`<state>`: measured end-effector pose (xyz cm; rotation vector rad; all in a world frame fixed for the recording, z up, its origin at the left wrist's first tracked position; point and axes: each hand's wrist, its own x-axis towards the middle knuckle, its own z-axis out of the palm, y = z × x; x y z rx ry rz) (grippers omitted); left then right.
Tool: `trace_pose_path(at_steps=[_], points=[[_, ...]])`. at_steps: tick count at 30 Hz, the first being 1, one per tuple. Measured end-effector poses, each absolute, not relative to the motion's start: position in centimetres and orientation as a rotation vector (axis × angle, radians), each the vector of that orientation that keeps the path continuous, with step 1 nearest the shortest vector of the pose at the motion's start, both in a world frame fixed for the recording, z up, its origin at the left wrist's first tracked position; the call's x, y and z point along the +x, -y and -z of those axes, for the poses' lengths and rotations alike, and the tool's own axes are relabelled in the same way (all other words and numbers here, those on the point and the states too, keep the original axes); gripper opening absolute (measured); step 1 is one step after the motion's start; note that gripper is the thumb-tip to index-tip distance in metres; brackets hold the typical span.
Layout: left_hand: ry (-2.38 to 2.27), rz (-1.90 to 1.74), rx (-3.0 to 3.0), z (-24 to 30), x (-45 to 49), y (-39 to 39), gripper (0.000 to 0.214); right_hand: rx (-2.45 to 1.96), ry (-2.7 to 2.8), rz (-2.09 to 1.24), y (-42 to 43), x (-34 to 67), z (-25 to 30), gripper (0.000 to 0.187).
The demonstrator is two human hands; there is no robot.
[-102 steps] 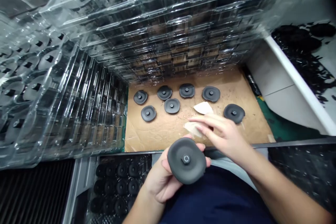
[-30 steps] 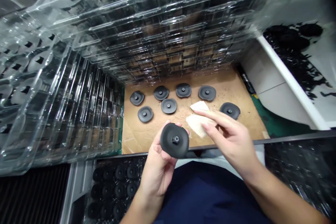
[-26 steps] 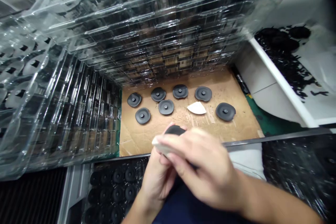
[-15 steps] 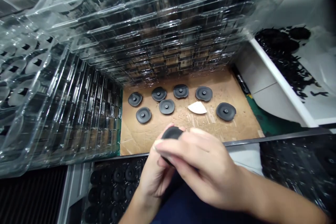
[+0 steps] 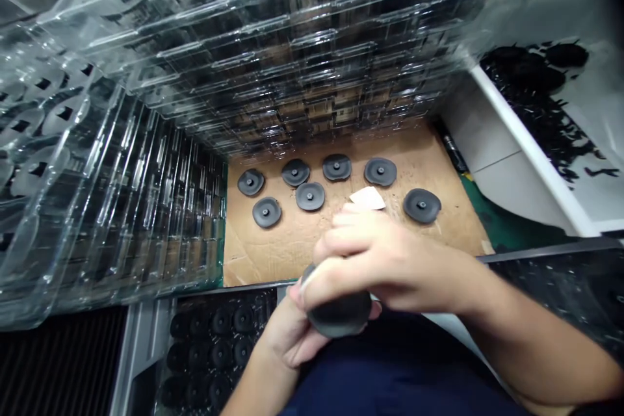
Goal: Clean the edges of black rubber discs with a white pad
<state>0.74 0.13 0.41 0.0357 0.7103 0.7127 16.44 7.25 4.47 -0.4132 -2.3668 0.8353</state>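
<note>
A black rounded disc tilts in front of my body, its smooth face turned up. Underneath and at its left edge, my left hand grips it with the fingers mostly hidden. My right hand reaches over the top with curled fingers, its thumb or forefinger pressed along the far left edge of the disc. Just beyond my right knuckles, a small white leaf-shaped piece lies partly covered on the cardboard. Several similar black discs with a small central stub, such as this disc, lie spread there.
Tall stacks of clear plastic trays rise behind and at left. A white bin at right holds black scraps. A dark marker-like tool lies beside it. Below the table edge, a tray of black discs sits at left.
The held disc has come down and nearer to me, turning to show more of its broad face. My right hand has shifted over its top and now partly covers the white piece.
</note>
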Motion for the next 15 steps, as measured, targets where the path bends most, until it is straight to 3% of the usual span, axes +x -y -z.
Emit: trace_pose_path(at_steps=[3, 6, 15], points=[[-0.576, -0.662, -0.017, 0.0, 0.3, 0.0, 0.044, -0.773, 2.327, -0.752, -7.6, 17.0, -2.5, 0.024], [-0.486, -0.711, -0.053, 0.0, 0.2, 0.1, 0.051, -1.062, 2.141, -0.902, -6.1, 17.6, 0.3, 0.025], [-0.533, -0.698, 0.006, -0.4, 0.4, -0.4, 0.04, -1.3, 2.197, -1.068, -2.0, 17.8, 6.1, 0.028]])
